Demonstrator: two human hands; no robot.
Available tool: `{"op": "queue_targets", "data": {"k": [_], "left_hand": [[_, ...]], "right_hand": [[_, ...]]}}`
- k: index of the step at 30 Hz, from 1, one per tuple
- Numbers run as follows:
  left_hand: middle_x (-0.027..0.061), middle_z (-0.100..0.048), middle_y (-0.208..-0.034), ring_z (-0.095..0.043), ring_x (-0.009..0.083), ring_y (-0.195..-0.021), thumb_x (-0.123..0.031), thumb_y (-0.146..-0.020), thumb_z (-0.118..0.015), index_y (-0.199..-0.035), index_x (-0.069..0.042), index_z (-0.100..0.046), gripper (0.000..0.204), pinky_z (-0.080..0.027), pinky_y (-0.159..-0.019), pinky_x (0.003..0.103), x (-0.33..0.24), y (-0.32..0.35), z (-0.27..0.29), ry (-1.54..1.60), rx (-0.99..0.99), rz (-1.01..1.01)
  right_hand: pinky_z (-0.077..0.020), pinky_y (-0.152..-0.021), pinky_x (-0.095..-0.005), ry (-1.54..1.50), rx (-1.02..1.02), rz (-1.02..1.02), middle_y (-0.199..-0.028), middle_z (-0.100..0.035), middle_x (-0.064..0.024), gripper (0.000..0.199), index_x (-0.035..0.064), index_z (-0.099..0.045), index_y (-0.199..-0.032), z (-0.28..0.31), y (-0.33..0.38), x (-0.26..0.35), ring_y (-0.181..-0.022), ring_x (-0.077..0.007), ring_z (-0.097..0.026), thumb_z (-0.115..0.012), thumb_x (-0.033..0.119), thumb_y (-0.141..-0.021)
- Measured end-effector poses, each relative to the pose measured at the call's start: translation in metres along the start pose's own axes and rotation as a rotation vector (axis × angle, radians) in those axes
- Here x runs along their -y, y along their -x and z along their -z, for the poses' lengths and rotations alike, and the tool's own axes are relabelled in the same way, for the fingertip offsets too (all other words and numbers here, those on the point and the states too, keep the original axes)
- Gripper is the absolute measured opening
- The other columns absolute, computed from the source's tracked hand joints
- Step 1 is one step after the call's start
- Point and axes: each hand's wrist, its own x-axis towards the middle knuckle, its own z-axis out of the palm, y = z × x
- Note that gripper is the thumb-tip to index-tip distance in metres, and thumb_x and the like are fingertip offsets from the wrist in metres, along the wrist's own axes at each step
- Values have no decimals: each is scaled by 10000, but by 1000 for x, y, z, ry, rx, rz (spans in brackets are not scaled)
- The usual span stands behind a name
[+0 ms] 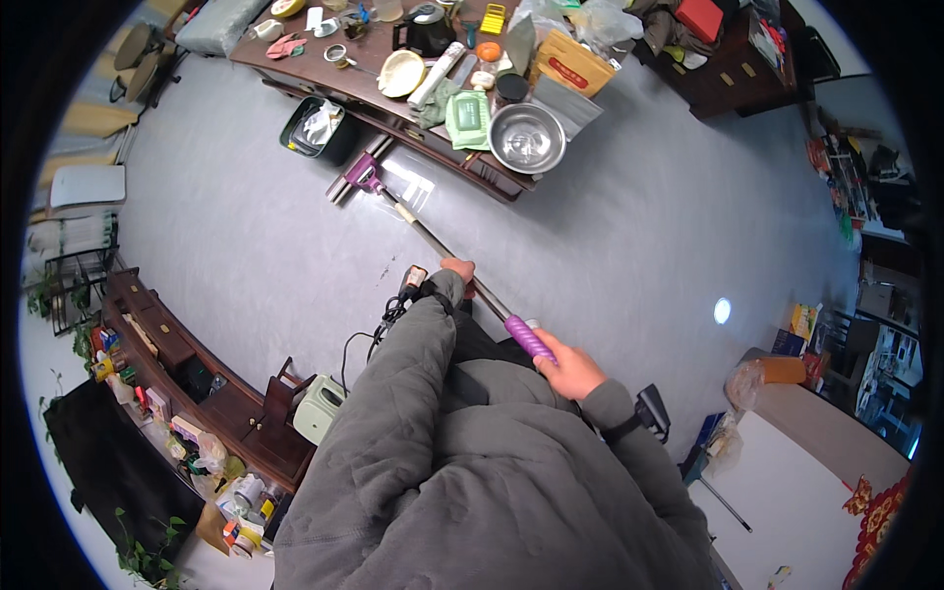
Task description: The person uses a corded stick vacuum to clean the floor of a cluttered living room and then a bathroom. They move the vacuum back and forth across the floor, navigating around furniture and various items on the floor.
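A mop (433, 242) with a metal pole and a purple ribbed grip slants across the floor, away from me and to the left. My left hand (458, 269) is closed around the middle of its pole. My right hand (572, 366) wraps the purple grip at the near end. The purple and grey mop head (362, 173) lies on the grey floor beside the front of a dark wooden table, just right of a dark bin. A wrist-worn device is strapped near each hand.
The wooden table (344, 87) is crowded with a metal bowl (527, 139), a green wipes pack (467, 120) and dishes. A dark bin (319, 131) holds rubbish. A low cabinet (187, 359) curves along the left, near a pale green box (320, 408). A white-topped surface (777, 492) stands lower right.
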Motion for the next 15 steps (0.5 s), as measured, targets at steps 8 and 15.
{"op": "queue_targets", "data": {"k": [8,15], "left_hand": [[187,-660,-871,-667,377,-712,-194,-826,-582,-941,27,-631,253,-577,-573,483,74,42,-117,-626,354,91],[178,-661,-903,-670,353,-762,-165,-830,-608,-982,41,-616,257,-581,-612,474,161,105,-255,-662,758,378]], "right_hand": [[-489,-814,-493,-111,-103,12,-985,-628,-293,530,148,-429,-1415,4,140,-72,-909,-473,-612,-567,234,-911],[-508,-822,-455,-153,-45,-242,-1041,-638,-283,552,90,-465,-1392,22,300,-109,-931,-460,-621,-623,226,-881]]}}
